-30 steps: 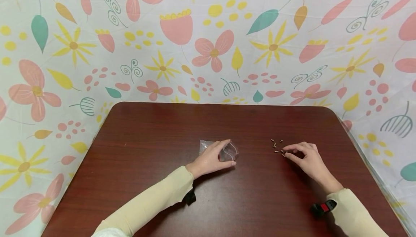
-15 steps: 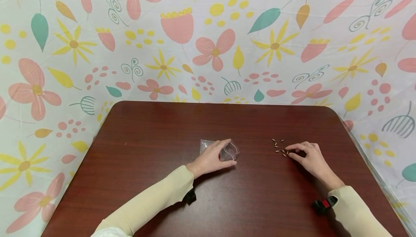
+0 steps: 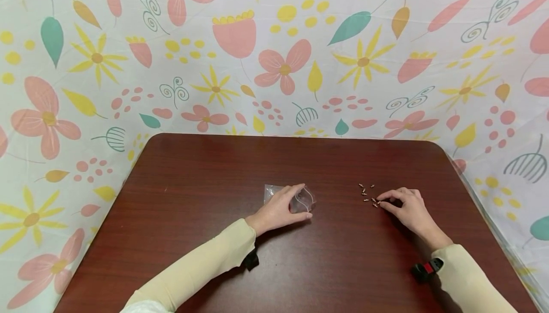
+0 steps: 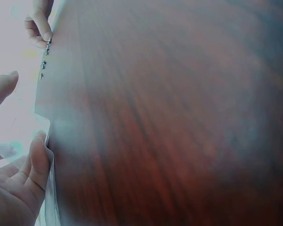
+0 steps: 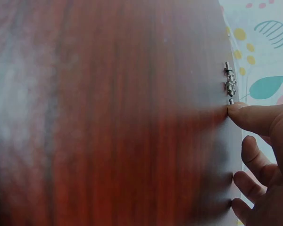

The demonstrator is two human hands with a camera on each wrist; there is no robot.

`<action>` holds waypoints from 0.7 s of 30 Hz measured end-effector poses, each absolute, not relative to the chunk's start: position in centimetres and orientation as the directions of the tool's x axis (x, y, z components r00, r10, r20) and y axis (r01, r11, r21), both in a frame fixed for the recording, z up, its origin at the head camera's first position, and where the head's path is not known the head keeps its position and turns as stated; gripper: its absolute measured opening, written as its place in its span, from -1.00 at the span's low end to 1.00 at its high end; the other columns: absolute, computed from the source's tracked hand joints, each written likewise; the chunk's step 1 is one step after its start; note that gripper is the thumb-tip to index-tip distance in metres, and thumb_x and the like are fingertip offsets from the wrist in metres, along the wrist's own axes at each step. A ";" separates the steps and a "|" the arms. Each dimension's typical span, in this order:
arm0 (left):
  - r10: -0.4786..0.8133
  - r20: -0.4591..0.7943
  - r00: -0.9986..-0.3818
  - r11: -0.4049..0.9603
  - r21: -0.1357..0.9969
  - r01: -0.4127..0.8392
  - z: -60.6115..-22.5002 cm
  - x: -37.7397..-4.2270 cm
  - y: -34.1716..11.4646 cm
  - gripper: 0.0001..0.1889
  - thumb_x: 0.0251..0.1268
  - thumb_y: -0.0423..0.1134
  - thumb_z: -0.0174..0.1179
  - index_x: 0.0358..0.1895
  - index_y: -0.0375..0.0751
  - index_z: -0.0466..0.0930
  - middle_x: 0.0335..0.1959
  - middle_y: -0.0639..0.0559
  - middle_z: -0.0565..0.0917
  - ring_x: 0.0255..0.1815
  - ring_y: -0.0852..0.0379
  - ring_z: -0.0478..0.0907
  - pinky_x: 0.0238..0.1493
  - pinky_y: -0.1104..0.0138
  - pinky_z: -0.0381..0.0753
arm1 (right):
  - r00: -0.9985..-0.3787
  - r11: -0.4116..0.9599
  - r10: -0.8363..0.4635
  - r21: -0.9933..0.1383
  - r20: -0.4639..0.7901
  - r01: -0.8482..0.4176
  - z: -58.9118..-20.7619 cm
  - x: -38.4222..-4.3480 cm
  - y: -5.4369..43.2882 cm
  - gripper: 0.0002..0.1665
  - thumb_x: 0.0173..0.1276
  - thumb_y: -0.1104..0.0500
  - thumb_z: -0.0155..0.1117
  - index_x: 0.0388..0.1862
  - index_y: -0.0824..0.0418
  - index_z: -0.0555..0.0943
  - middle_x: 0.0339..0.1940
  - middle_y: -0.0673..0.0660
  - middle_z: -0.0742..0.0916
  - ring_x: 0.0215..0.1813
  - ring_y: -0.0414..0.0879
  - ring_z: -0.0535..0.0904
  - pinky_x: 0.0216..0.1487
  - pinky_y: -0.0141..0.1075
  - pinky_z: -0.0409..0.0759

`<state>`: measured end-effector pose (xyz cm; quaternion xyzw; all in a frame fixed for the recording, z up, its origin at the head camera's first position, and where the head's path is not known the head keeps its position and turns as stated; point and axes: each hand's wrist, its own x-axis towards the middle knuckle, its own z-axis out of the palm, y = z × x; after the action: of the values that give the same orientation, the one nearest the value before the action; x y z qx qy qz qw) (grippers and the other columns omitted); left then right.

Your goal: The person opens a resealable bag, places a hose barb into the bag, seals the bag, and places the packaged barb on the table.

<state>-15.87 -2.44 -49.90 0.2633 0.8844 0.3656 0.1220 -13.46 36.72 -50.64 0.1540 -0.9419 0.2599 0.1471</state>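
Observation:
My left hand (image 3: 278, 209) holds a clear plastic zip bag (image 3: 305, 199) by its sides, thumb and index finger spread across its bowed mouth. In the left wrist view, fingers (image 4: 39, 157) lie against the plastic; the thumb stands apart from them. To the right, several small metal fittings (image 3: 363, 192) lie loose on the table. Each looks like a short stepped pin with a wider middle, clearest in the right wrist view (image 5: 230, 80). My right hand (image 3: 405, 210) is at the near right of this group, pinching one small fitting between thumb and index finger; the fingertips mostly hide it.
The dark red-brown wooden table (image 3: 206, 170) has rounded far corners. Behind it and at its sides hangs a white cloth (image 3: 240, 79) with printed flowers and leaves. A black strap device (image 3: 424, 271) sits on the right wrist.
My right fingertips have drawn back slightly to the right, uncovering more fittings, and the thumb and index finger come together again. My left hand and the zip bag have stayed in place.

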 end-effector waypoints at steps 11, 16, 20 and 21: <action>0.559 -0.027 -0.829 0.590 0.715 0.375 -49.9 -15.8 -2.5 -0.07 0.30 0.25 0.39 0.64 0.01 0.22 0.38 -0.07 0.51 0.25 0.03 0.55 0.17 0.18 0.61 | -0.918 0.821 -0.186 -0.458 0.349 -0.340 -50.7 -13.3 36.7 -0.78 0.12 0.35 0.60 -0.32 0.08 0.79 -0.43 -0.06 0.62 -0.24 -0.12 0.45 0.05 -0.08 0.14; 0.555 -0.030 -0.831 0.594 0.714 0.371 -49.9 -15.8 -2.5 -0.06 0.28 0.26 0.39 0.64 0.02 0.23 0.34 -0.07 0.53 0.19 0.05 0.57 0.13 0.19 0.62 | -0.921 0.823 -0.177 -0.462 0.346 -0.332 -50.8 -13.3 36.7 -0.79 0.13 0.34 0.60 -0.33 0.08 0.78 -0.42 -0.06 0.62 -0.23 -0.12 0.44 0.05 -0.11 0.13; 0.556 -0.029 -0.831 0.592 0.715 0.371 -49.8 -15.8 -2.5 -0.06 0.28 0.26 0.39 0.64 0.02 0.23 0.33 -0.07 0.53 0.18 0.05 0.57 0.12 0.19 0.62 | -0.917 0.823 -0.173 -0.458 0.359 -0.335 -50.7 -13.2 36.7 -0.80 0.11 0.36 0.61 -0.35 0.10 0.79 -0.42 -0.04 0.65 -0.24 -0.12 0.45 0.06 -0.19 0.12; 0.557 -0.029 -0.830 0.592 0.715 0.372 -49.8 -15.8 -2.5 -0.06 0.28 0.26 0.39 0.64 0.02 0.23 0.33 -0.07 0.53 0.18 0.05 0.57 0.12 0.19 0.62 | -0.917 0.823 -0.171 -0.459 0.360 -0.334 -50.6 -13.2 36.7 -0.80 0.11 0.36 0.61 -0.36 0.10 0.80 -0.42 -0.03 0.66 -0.24 -0.12 0.46 0.06 -0.20 0.13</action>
<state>-15.80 -2.54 -49.82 0.2628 0.8832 0.3676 0.1259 -13.22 36.69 -50.63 0.1341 -0.9424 0.2652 0.1533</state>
